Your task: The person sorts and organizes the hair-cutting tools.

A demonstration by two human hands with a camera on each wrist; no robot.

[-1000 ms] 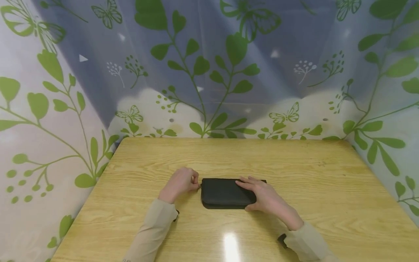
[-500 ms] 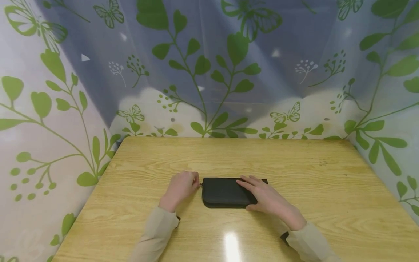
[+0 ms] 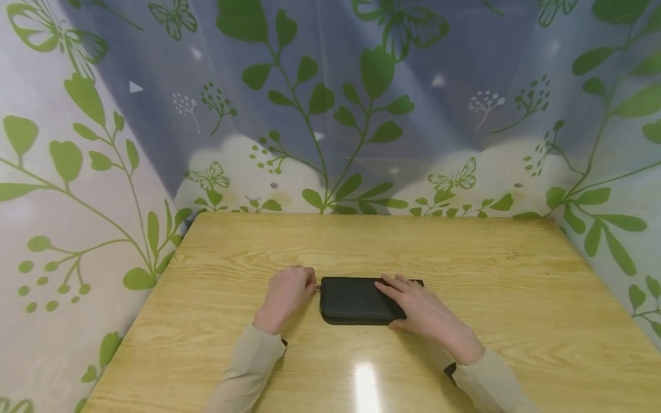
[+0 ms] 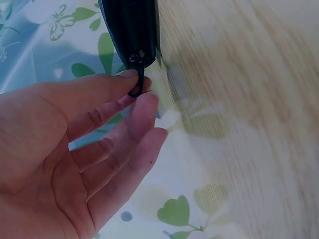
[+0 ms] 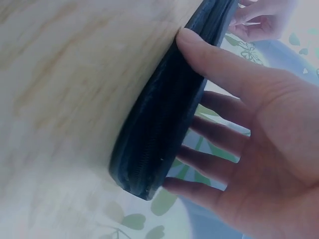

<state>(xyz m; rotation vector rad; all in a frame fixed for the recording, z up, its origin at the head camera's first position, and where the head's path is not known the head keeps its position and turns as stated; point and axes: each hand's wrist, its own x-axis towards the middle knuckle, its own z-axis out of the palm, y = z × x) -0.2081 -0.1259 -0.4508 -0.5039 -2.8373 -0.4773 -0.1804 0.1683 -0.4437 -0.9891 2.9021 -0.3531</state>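
Note:
A black zip-around wallet (image 3: 351, 301) lies flat on the wooden table, its long side across my view. At its left end my left hand (image 3: 286, 295) pinches the zipper pull (image 4: 136, 88), a small dark loop, between thumb and index finger. The other fingers of that hand are loosely bent in the left wrist view. Over the wallet's right part lies my right hand (image 3: 426, 310), fingers reaching across the top to the far edge and thumb at the near edge. In the right wrist view, a zipper runs along the wallet's side (image 5: 144, 149).
The wood-grain table (image 3: 465, 246) ends at the back against a patterned curtain (image 3: 341, 126) with green leaves and butterflies. More of this cloth hangs on both sides. A bright reflection (image 3: 365, 384) shows near the front. Both forearms wear beige sleeves (image 3: 250, 358).
Both hands keep their hold at the wallet's two ends. The left hand has turned slightly at the zipper pull; the whole head view has shifted a little.

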